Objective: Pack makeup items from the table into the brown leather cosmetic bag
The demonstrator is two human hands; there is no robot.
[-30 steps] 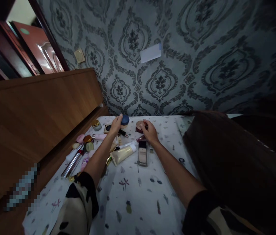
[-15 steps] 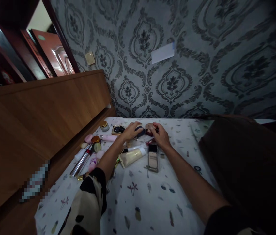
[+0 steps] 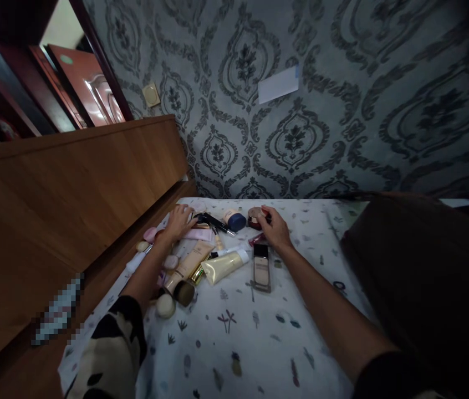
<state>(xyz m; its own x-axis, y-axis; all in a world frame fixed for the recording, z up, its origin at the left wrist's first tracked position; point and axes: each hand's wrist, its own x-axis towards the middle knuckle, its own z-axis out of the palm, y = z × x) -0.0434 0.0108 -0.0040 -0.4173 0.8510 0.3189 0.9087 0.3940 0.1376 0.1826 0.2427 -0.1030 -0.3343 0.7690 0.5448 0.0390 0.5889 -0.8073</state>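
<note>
Beyond the bottle (image 3: 261, 271), the right hand (image 3: 275, 230) has its grip curled onto the compact (image 3: 254, 218), near the cloth's (image 3: 268, 354) far edge: probably light, stiff, slick, best taken by the rim. The left hand (image 3: 178, 223), equally far, spreads; I cannot tell its hold.

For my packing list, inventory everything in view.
Squeeze tube: 1, yellowish, centre
Flat bottle: 1, beige, centre
Blue-capped bottle: 1, cream, back
Round container: 1, maroon, back
Long tube: 1, pink, left
Other cosmetics: several, mixed, left
Cloth: 1, white, underneath
Bag: 1, brown, right
Wall: 1, grey, behind
Paper: 1, white, on wall
Panel: 1, brown, left
Door: 1, reddish, upper left
Sleeves: 2, black-beige, bottom
Left grip: 1, bare, left
Right grip: 1, at round container
</note>
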